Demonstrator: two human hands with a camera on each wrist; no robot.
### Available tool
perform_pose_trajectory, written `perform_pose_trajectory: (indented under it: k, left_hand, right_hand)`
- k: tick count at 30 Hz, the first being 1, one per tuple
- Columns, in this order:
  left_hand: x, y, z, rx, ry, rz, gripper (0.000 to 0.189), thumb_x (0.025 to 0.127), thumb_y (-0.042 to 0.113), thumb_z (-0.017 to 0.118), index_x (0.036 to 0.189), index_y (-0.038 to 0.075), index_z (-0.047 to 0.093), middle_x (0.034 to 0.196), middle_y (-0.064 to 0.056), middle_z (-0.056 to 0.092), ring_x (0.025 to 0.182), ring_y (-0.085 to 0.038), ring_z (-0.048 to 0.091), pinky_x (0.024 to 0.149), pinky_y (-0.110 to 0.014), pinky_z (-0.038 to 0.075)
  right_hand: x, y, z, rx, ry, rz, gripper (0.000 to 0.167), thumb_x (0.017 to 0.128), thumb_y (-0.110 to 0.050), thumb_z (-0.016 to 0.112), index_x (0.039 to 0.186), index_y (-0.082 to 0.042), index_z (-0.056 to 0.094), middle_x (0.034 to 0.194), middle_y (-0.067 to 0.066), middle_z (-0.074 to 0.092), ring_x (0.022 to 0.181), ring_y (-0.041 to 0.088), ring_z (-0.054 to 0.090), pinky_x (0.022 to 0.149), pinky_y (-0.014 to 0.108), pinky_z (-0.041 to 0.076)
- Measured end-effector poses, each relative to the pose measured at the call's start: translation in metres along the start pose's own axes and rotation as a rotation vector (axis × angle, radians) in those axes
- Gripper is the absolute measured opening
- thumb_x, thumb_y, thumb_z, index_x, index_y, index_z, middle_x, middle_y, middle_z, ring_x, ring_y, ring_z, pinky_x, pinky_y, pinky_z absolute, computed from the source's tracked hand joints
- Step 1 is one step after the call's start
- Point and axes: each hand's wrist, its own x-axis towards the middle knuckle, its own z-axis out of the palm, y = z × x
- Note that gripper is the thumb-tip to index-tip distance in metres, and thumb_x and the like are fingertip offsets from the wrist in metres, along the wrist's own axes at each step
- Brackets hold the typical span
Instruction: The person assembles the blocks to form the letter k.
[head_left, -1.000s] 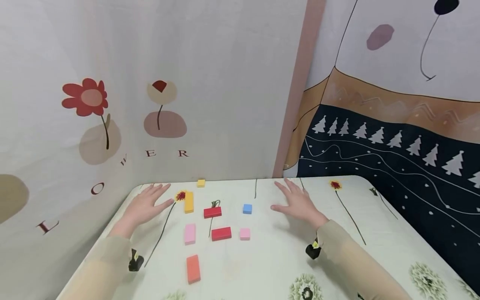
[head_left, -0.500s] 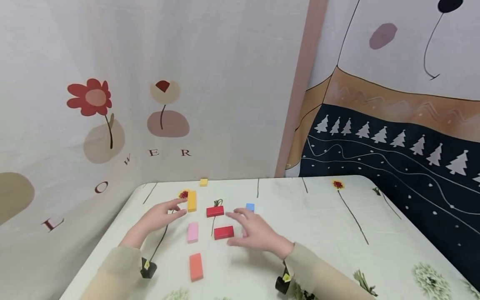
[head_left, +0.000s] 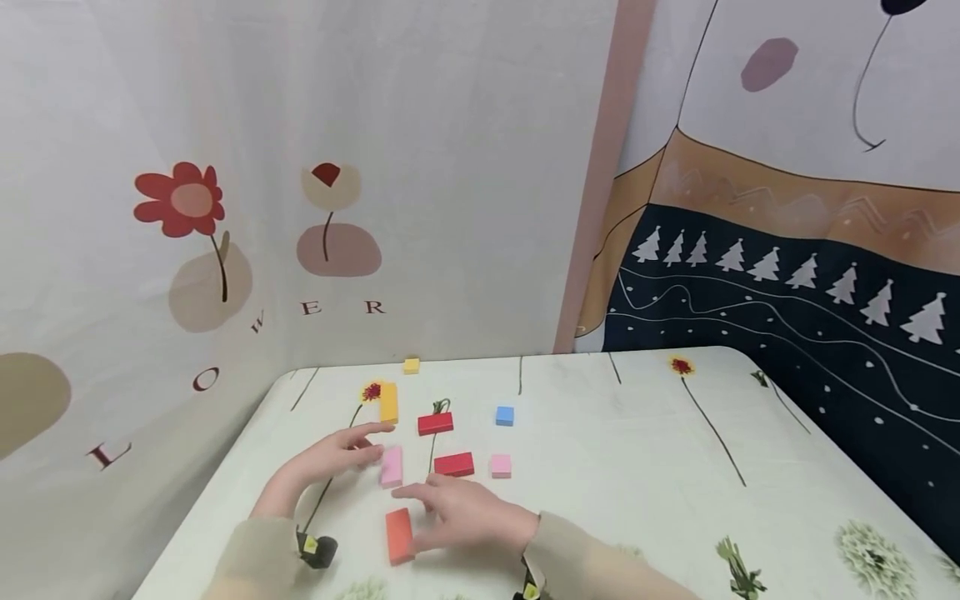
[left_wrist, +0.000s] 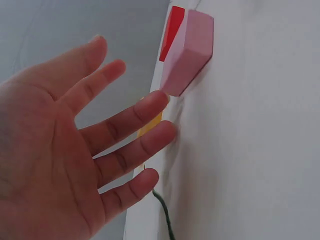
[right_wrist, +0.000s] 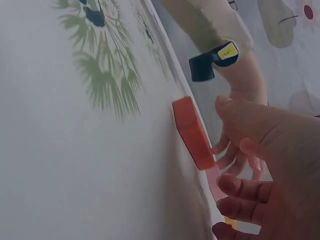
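My left hand hovers with spread fingers beside the long pink block, its fingertips close to that block's left side. In the left wrist view the palm faces the pink block and nothing is between the fingers. Over the near part of the table, my right hand reaches leftward to the orange-red block, thumb right at its edge. The right wrist view shows the orange-red block lying apart from the relaxed fingers. A yellow-orange block lies beyond the left hand.
Two red blocks lie in the middle, with a small pink block and a blue block to their right. A small yellow block sits at the back edge of the flower-print table. Printed curtains hang behind.
My right hand has swept left and nearer, from the right side of the table to the orange-red block. My left hand has come nearer and to the right, toward the long pink block.
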Motion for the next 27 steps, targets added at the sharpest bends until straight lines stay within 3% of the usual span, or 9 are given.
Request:
perform_pose_trajectory:
  k: [5, 11, 16, 27]
  left_hand:
    - [0.002, -0.002, 0.007, -0.042, -0.02, -0.003, 0.041, 0.095, 0.036, 0.061, 0.135, 0.027, 0.057, 0.11, -0.002, 0.061, 0.091, -0.02, 0.055, 0.086, -0.052, 0.039]
    - [0.001, -0.006, 0.018, -0.032, 0.014, -0.038, 0.031, 0.095, 0.032, 0.062, 0.126, 0.035, 0.063, 0.126, -0.002, 0.059, 0.111, -0.025, 0.052, 0.096, -0.058, 0.035]
    - [0.001, -0.007, 0.024, -0.048, 0.015, -0.05, 0.029, 0.094, 0.028, 0.064, 0.121, 0.037, 0.066, 0.125, 0.0, 0.061, 0.12, -0.027, 0.05, 0.099, -0.063, 0.032]
    - [0.003, -0.005, 0.024, -0.055, 0.014, -0.011, 0.03, 0.094, 0.021, 0.063, 0.122, 0.032, 0.067, 0.127, -0.001, 0.06, 0.124, -0.03, 0.048, 0.101, -0.063, 0.03]
  right_hand:
    - [0.006, -0.008, 0.009, -0.059, -0.034, -0.048, 0.06, 0.084, -0.048, 0.072, 0.138, -0.034, 0.052, 0.083, -0.017, 0.049, 0.072, -0.005, 0.046, 0.061, 0.015, 0.039]
    - [0.01, -0.013, 0.015, -0.12, -0.046, -0.07, 0.06, 0.083, -0.045, 0.073, 0.138, -0.037, 0.051, 0.078, -0.019, 0.048, 0.071, -0.005, 0.044, 0.062, 0.014, 0.036]
    - [0.012, -0.014, 0.017, -0.167, -0.04, -0.111, 0.054, 0.085, -0.045, 0.072, 0.135, -0.036, 0.055, 0.083, -0.022, 0.051, 0.073, -0.006, 0.044, 0.064, 0.011, 0.035]
    - [0.015, -0.015, 0.017, -0.147, -0.095, -0.068, 0.039, 0.089, -0.042, 0.069, 0.127, -0.036, 0.062, 0.077, -0.019, 0.047, 0.068, -0.004, 0.043, 0.06, 0.014, 0.034]
